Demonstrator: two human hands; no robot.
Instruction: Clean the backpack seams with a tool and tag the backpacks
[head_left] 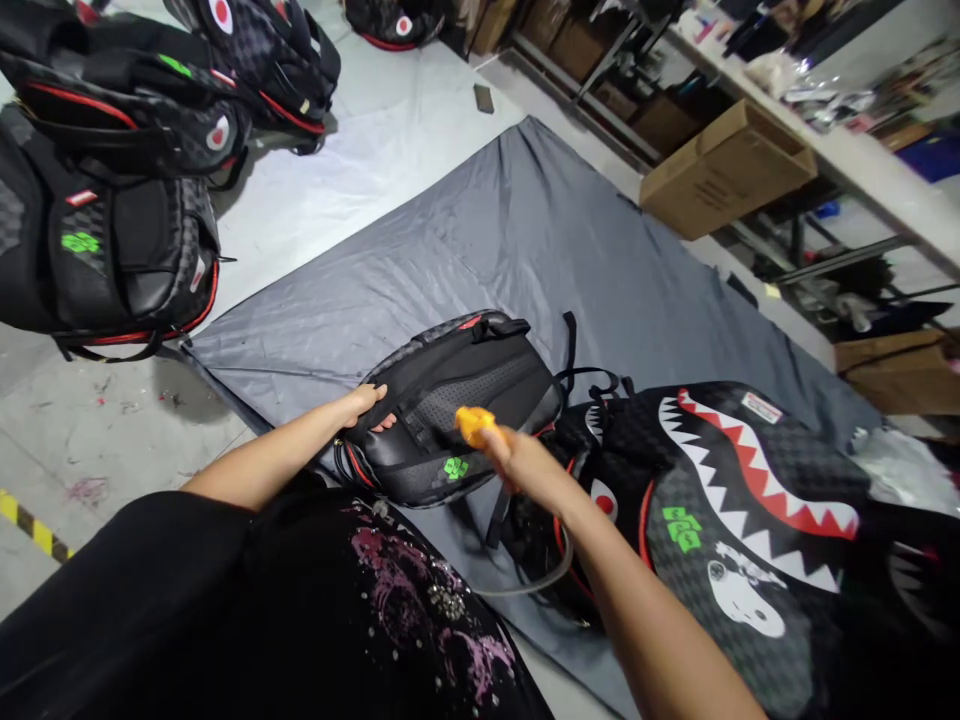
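Note:
A black checkered backpack (480,385) lies on the grey sheet in front of me, its padded back panel facing up and a green patch near its lower edge. My left hand (366,402) is closed on its near left end, the thumb on top. Over the bag's right part, my right hand (510,455) is wrapped round an orange air blow gun (475,425), whose nozzle is blurred. A pale hose (525,590) curves below my right forearm. Close by on the right lies a backpack with a shark-mouth print (750,470), partly covered by my forearm.
The grey sheet (480,240) covers the work surface. Several more backpacks (135,240) are piled at the upper left on a white surface (405,130). A cardboard box (727,170) and cluttered shelving (802,260) stand at the right. A small dark object (484,98) lies at the back.

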